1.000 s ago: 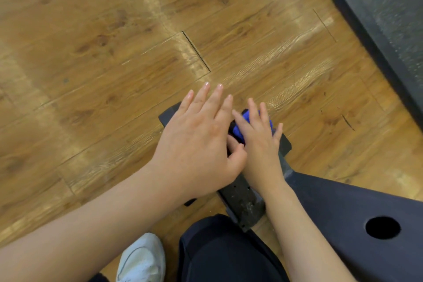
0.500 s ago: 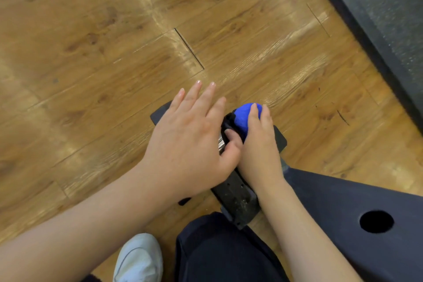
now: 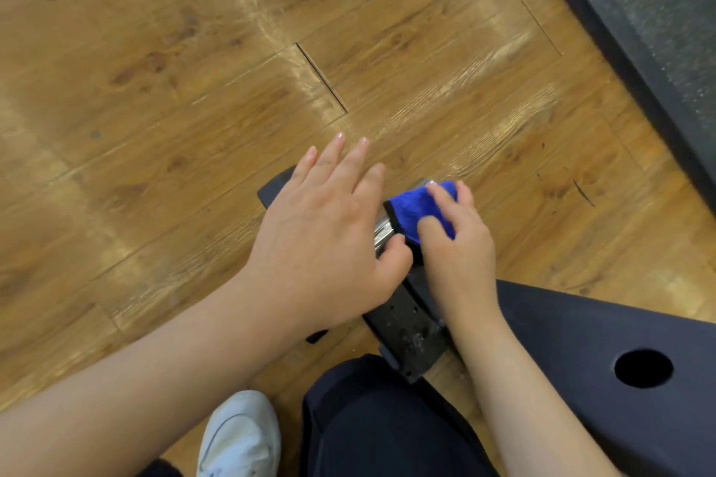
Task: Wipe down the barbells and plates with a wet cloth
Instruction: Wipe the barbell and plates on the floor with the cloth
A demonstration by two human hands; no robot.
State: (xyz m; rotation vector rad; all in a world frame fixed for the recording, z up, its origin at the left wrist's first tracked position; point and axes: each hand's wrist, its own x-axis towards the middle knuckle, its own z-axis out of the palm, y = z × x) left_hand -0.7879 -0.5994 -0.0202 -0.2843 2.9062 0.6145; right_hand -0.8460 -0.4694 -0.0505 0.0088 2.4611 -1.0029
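**Here, two hands at a bar on a wood floor**

Here the left hand (image 3: 321, 244) lies flat with its fingers straight and slightly spread, palm down over a dark plate (image 3: 273, 188) that shows only as a corner past its knuckles; its thumb reaches toward the right hand (image 3: 459, 244) and touches the edge of the cloth (image 3: 416, 207); it grips nothing. The right hand sits just beside it, fingers curled over the blue cloth and pressing it onto the bar (image 3: 381, 234); the cloth bunches under the fingertips, with a dark hem on the side nearest the left thumb; a short bright metal strip of the bar shows between the two hands, and a small glint of it past the right fingertips. Below the right wrist a dark, scuffed block (image 3: 410, 333) with small holes runs back toward the body; whether it is part of the bar or of a stand I cannot tell. Right of the right forearm lies a broad dark panel (image 3: 581, 341) with a round hole (image 3: 643, 368). Under the left forearm a white shoe (image 3: 240, 438) stands on the floor (image 3: 155, 70); beside it a dark trouser knee (image 3: 379, 418). Far beyond the right hand, a grey mat (image 3: 658, 12) edges the boards.
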